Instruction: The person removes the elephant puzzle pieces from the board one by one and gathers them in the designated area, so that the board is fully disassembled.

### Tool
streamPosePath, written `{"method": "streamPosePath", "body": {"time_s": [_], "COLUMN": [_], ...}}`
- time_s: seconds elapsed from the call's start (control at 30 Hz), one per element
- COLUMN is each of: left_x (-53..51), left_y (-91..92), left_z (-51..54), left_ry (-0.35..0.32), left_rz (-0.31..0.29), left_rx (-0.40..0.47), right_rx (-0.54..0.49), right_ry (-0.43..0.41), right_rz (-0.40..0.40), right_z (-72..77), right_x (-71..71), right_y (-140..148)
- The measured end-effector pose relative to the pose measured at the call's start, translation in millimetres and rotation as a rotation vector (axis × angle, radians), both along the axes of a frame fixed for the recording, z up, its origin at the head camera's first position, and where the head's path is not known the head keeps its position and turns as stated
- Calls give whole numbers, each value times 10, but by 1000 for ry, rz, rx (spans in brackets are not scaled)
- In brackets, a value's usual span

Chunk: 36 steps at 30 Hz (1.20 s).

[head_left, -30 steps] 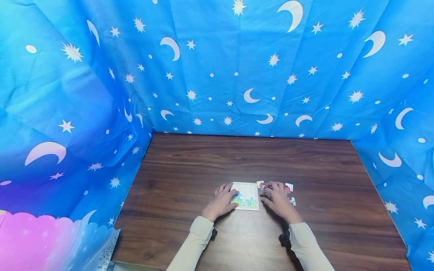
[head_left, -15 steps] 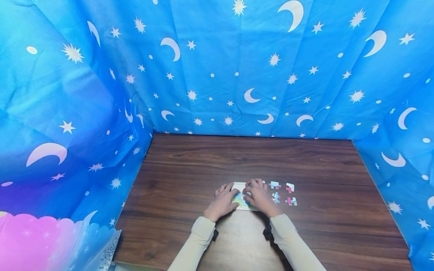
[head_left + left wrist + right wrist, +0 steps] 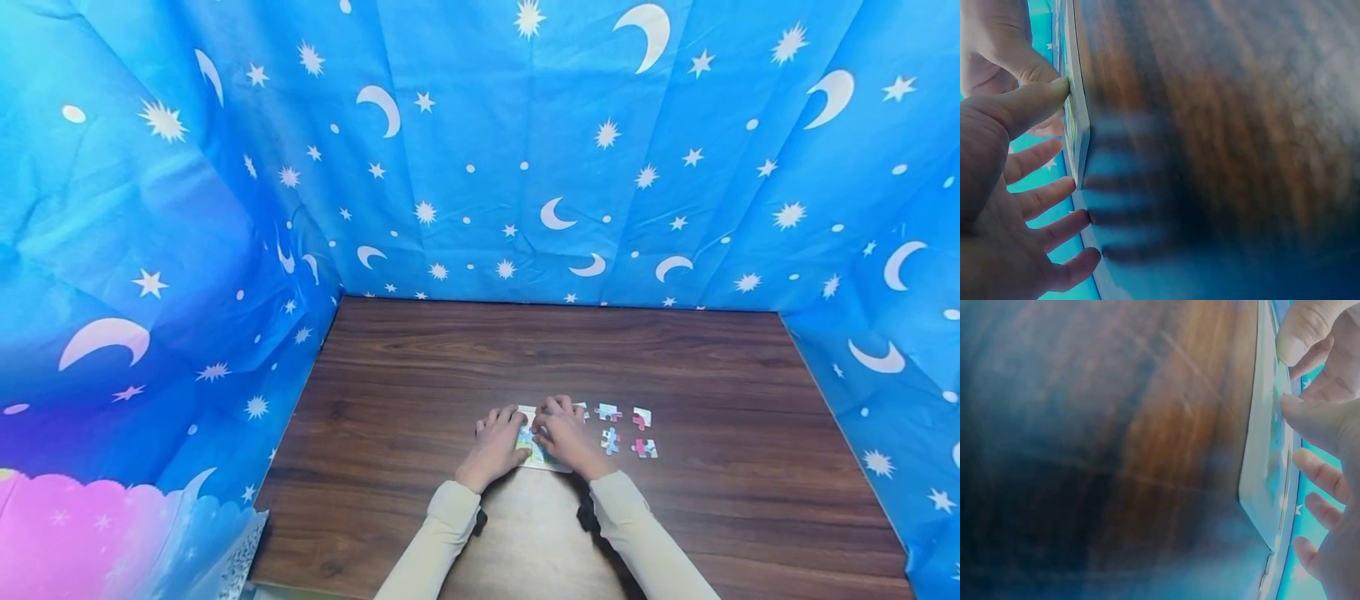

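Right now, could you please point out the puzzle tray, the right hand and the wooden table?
Puzzle tray [image 3: 1257, 481], right wrist view: its pale rim.
Right hand [image 3: 565, 435], head view: its back.
Wooden table [image 3: 450, 354], head view: bare part of its top.

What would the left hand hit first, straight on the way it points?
The left hand would likely meet the puzzle tray; if above it, possibly the right hand close alongside. Heights are unclear.
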<state>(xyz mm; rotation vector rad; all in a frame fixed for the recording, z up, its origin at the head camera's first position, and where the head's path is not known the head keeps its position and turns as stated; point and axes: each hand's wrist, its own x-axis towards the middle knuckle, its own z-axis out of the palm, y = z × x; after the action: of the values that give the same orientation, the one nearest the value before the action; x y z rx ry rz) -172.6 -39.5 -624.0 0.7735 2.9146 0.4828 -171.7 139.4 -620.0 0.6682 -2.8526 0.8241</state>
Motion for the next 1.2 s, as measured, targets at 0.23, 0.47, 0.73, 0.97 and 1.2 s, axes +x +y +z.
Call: {"method": "streamPosePath", "body": {"time_s": [0.23, 0.47, 0.73, 0.97, 1.2], "left_x": [3, -13, 7, 8, 9], "left_y": [15, 26, -7, -21, -9], "left_z": [-16, -37, -2, 22, 23], "left_ry": [-11, -2, -15, -34, -56], "left_rz": [24, 20, 9, 6, 13], "left_rx": [-33, -46, -5, 14, 26], "right_rx": [14, 4, -41, -56, -29], "right_ry": [41, 60, 88, 102, 62], "right_rz": [4, 25, -4, -54, -125], "right_z": [-27, 9, 82, 96, 28], "right_x": [-6, -26, 66, 194, 295], "right_y": [3, 93, 378, 668, 842]}}
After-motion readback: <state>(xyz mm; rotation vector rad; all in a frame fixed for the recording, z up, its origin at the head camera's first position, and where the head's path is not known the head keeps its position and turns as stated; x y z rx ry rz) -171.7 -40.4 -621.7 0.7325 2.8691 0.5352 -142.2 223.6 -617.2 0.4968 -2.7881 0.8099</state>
